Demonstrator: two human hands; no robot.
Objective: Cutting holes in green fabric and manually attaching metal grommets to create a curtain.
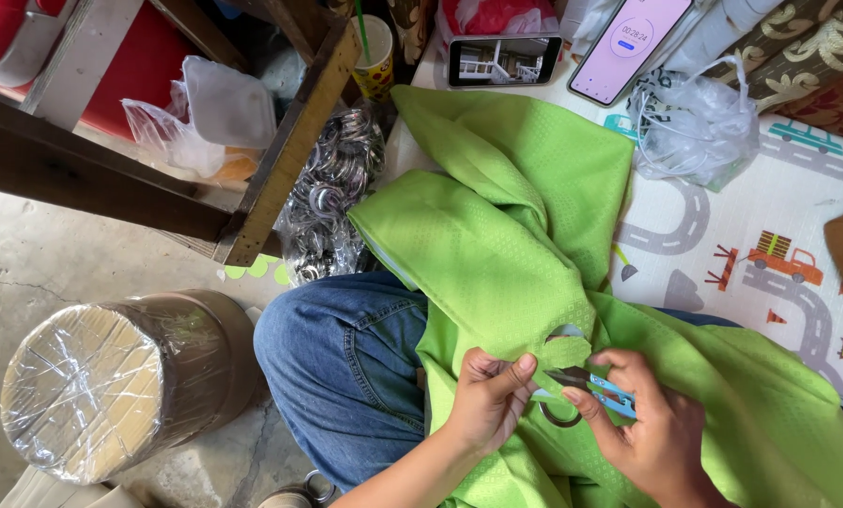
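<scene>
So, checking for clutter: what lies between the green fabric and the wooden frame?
In the head view, a clear bag of metal rings lies between the green fabric and the wooden frame.

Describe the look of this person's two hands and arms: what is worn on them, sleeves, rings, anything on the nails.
Both the left hand and the right hand are bare, without gloves. No rings or bracelets show. The left forearm is uncovered, with no sleeve in view. The right wrist is cut off by the picture's edge. Fingernails look short and unpainted.

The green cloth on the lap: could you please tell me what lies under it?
Under the green cloth show a jeans-clad knee and a road-print play mat. The other leg and the mat beneath the folds are covered.
</scene>
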